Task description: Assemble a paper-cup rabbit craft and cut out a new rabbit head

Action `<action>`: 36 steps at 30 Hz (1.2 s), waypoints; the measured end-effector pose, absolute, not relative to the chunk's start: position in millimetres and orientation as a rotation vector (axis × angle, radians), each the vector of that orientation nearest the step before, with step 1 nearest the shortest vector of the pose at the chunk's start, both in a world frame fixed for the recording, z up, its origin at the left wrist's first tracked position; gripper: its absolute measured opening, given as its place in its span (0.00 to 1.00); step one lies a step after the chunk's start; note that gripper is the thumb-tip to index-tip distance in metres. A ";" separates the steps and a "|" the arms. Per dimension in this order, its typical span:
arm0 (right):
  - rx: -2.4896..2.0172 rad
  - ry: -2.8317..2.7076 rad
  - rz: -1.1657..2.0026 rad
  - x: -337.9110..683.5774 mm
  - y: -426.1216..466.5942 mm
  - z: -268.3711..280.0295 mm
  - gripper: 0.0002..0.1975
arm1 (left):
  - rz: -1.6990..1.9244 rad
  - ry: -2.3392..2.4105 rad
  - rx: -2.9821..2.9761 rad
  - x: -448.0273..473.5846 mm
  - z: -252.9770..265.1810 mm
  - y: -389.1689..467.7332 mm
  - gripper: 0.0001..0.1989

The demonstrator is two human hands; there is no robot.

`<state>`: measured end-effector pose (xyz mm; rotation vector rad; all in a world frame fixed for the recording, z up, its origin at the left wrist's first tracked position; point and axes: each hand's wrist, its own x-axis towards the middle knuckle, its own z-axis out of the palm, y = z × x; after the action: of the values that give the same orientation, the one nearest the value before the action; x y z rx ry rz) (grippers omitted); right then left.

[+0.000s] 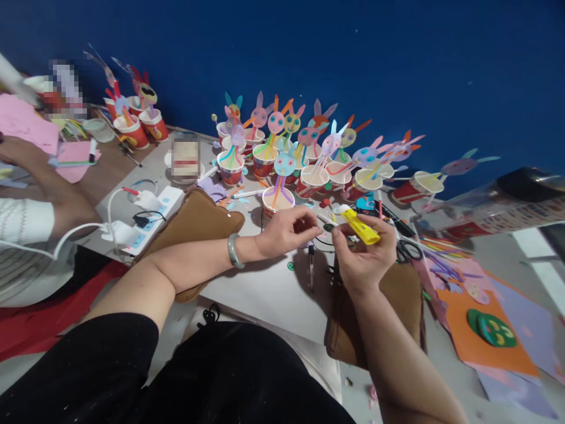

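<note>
My right hand (368,253) is closed around a small yellow glue bottle (362,227) with a white tip pointing up and left. A small dark green paper disc (329,227) shows at its thumb tip, between my two hands. My left hand (289,232), with a bangle on the wrist, has its fingers curled and its thumb stretched toward the disc; anything in its fingertips is too small to make out. Just beyond stands a paper cup (278,203) with a light blue paper rabbit head on purple strips. A pen (311,268) and a green paper scrap (291,267) lie below my hands.
Several red paper cups with paper animal heads (309,176) stand along the blue wall. At left are a power strip (154,218), a brown cushion (194,227) and another person's arm (44,182). Scissors (408,250), orange paper (489,353) and a clear cylinder (481,206) are at right.
</note>
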<state>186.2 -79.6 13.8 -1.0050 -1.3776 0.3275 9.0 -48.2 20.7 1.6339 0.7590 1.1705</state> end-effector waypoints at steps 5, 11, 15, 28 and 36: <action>-1.030 -1.268 0.629 184.9 -79.0 13.7 0.21 | 1.083 0.826 2.111 -1.3 27.4 -48.5 0.11; -1.001 -1.155 0.892 184.2 -75.0 10.9 0.24 | 1.067 0.822 2.318 -2.7 26.2 -46.4 0.16; -0.999 -1.118 0.955 182.9 -75.3 11.9 0.24 | 1.018 0.789 2.437 -4.6 27.4 -45.3 0.17; -0.981 -1.119 1.070 185.7 -74.9 10.8 0.18 | 0.931 0.697 2.444 -9.0 25.9 -41.5 0.16; -0.970 -1.134 1.116 189.7 -72.3 9.1 0.21 | 0.891 0.715 2.284 -9.3 30.3 -43.3 0.11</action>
<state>189.7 -72.3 9.1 -0.9696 -1.1338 1.1155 -9.3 -43.3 30.3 2.2837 0.7151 0.8911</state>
